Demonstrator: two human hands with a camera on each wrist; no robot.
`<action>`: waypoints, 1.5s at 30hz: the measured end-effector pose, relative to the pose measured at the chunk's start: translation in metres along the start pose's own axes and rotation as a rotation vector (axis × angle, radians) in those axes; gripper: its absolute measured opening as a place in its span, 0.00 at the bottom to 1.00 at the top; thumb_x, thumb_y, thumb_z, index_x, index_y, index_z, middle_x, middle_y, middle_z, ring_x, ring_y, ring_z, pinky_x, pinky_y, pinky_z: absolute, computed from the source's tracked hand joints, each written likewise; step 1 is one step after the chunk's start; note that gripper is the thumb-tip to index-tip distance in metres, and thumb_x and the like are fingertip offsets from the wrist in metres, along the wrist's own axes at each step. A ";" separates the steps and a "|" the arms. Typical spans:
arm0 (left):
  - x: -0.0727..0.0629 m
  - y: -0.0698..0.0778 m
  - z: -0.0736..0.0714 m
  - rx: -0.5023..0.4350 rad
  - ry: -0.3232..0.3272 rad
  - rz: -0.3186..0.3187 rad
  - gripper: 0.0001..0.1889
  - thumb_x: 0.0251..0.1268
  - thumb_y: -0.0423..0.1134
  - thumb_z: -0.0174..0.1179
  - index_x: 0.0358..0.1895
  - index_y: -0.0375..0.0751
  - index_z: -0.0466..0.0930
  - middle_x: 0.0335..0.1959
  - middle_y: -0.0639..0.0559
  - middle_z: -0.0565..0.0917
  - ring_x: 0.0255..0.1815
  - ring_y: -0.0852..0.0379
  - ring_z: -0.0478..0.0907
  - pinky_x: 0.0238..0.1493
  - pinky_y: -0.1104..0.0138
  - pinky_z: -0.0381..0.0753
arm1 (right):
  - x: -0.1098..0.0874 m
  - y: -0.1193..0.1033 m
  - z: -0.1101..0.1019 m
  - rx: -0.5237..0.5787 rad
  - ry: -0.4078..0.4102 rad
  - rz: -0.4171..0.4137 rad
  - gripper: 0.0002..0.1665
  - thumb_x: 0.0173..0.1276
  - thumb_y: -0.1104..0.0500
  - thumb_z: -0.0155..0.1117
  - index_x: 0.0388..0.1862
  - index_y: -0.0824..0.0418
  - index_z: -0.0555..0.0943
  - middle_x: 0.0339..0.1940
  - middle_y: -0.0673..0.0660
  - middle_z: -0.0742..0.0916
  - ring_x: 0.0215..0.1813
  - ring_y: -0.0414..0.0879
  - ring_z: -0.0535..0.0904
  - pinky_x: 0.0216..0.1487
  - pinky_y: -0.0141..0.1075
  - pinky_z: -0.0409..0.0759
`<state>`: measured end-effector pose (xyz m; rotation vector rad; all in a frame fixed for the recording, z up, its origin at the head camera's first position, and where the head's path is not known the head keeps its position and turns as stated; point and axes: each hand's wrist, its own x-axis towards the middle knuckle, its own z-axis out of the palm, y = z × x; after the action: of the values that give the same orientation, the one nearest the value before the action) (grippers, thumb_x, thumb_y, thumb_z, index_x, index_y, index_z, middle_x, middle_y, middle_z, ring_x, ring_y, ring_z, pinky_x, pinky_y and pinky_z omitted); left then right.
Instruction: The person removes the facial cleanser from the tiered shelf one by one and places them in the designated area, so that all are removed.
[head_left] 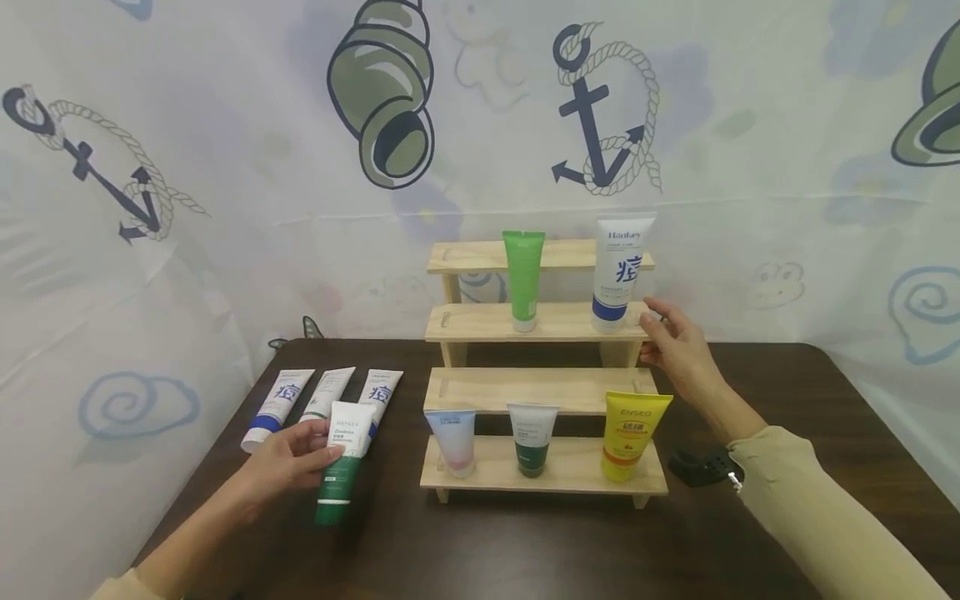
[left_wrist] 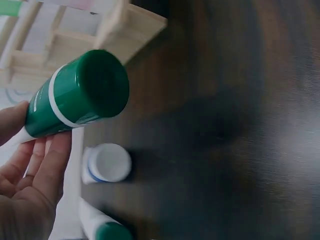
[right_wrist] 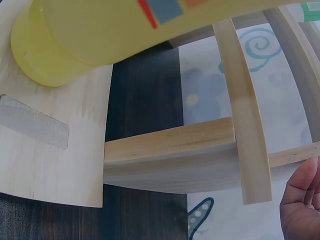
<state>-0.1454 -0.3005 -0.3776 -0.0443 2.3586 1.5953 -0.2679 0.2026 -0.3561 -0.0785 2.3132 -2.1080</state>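
- Green-and-white tube [head_left: 341, 477]: in left hand [head_left: 296, 457], thumb and fingers clamped on it, above table [head_left: 480, 550].
- Long axis near upright in head view, slight tilt, green cap end down.
- Wooden rack [head_left: 540, 392] is to the tube's right, well apart; that sideways gap is the key relation.
- Left hand nearer the tube; right hand [head_left: 678, 350] across the rack, at right end of second shelf from top, just beside white-and-blue tube [head_left: 618, 267]. Can't tell if fingers grip the shelf.
- Three tubes [head_left: 277, 406] lie behind left hand.
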 end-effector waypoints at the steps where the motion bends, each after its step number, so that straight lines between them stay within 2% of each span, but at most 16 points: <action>1: -0.002 -0.005 0.000 0.003 -0.018 -0.006 0.34 0.63 0.40 0.61 0.64 0.22 0.57 0.48 0.40 0.80 0.43 0.55 0.80 0.44 0.59 0.83 | 0.000 0.000 -0.001 -0.001 0.001 -0.002 0.38 0.73 0.46 0.49 0.75 0.59 0.51 0.37 0.48 0.72 0.30 0.35 0.73 0.34 0.24 0.78; 3: -0.005 -0.013 0.000 0.030 -0.046 -0.030 0.35 0.63 0.41 0.61 0.63 0.20 0.57 0.47 0.41 0.81 0.43 0.54 0.80 0.45 0.57 0.83 | 0.000 0.000 -0.002 0.000 -0.001 -0.005 0.38 0.73 0.46 0.49 0.75 0.59 0.51 0.36 0.47 0.72 0.31 0.35 0.72 0.34 0.24 0.78; 9: -0.013 -0.030 -0.001 0.092 -0.073 -0.141 0.36 0.61 0.45 0.62 0.62 0.20 0.59 0.46 0.42 0.81 0.42 0.52 0.80 0.45 0.52 0.82 | -0.001 0.000 -0.004 0.006 -0.003 -0.007 0.39 0.73 0.47 0.49 0.75 0.59 0.50 0.36 0.47 0.73 0.31 0.35 0.72 0.34 0.24 0.78; 16: -0.016 -0.046 -0.003 0.057 -0.109 -0.138 0.35 0.62 0.43 0.62 0.59 0.16 0.59 0.42 0.44 0.82 0.40 0.52 0.81 0.43 0.51 0.82 | -0.002 -0.003 -0.003 0.029 -0.005 -0.004 0.39 0.72 0.47 0.50 0.75 0.60 0.50 0.35 0.47 0.74 0.30 0.35 0.72 0.34 0.24 0.78; 20: -0.015 -0.051 -0.003 0.076 -0.096 -0.164 0.35 0.62 0.44 0.62 0.58 0.16 0.61 0.39 0.47 0.82 0.39 0.53 0.80 0.43 0.51 0.82 | -0.002 -0.003 -0.002 0.056 -0.007 0.001 0.39 0.72 0.47 0.51 0.75 0.61 0.51 0.35 0.47 0.73 0.30 0.35 0.72 0.34 0.24 0.78; 24: -0.012 -0.055 -0.002 0.108 -0.070 -0.193 0.34 0.61 0.45 0.63 0.58 0.18 0.62 0.38 0.47 0.82 0.38 0.53 0.79 0.43 0.50 0.82 | -0.002 -0.002 -0.002 0.038 -0.003 0.001 0.39 0.72 0.47 0.50 0.75 0.60 0.51 0.35 0.47 0.73 0.30 0.35 0.72 0.34 0.23 0.78; 31: -0.009 -0.058 -0.001 0.113 -0.047 -0.227 0.35 0.60 0.46 0.64 0.58 0.20 0.63 0.39 0.46 0.81 0.38 0.54 0.78 0.44 0.50 0.82 | -0.001 -0.002 -0.002 0.016 -0.004 0.000 0.38 0.73 0.47 0.49 0.75 0.59 0.51 0.35 0.47 0.73 0.31 0.35 0.72 0.34 0.24 0.78; 37: -0.009 -0.059 -0.001 0.107 -0.055 -0.222 0.35 0.60 0.46 0.64 0.58 0.19 0.63 0.38 0.47 0.81 0.38 0.54 0.79 0.44 0.51 0.82 | -0.002 -0.004 -0.001 0.008 -0.005 0.002 0.38 0.73 0.46 0.49 0.75 0.58 0.51 0.35 0.47 0.73 0.31 0.36 0.72 0.35 0.24 0.78; 45: -0.012 -0.062 -0.002 0.134 -0.027 -0.228 0.33 0.60 0.45 0.63 0.56 0.19 0.64 0.36 0.47 0.81 0.36 0.55 0.79 0.42 0.52 0.83 | -0.002 -0.003 0.001 0.025 -0.005 0.002 0.39 0.72 0.47 0.50 0.75 0.59 0.51 0.35 0.47 0.73 0.30 0.35 0.72 0.34 0.24 0.78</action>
<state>-0.1232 -0.3276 -0.4296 -0.2526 2.3381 1.3216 -0.2659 0.2013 -0.3530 -0.0810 2.2826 -2.1322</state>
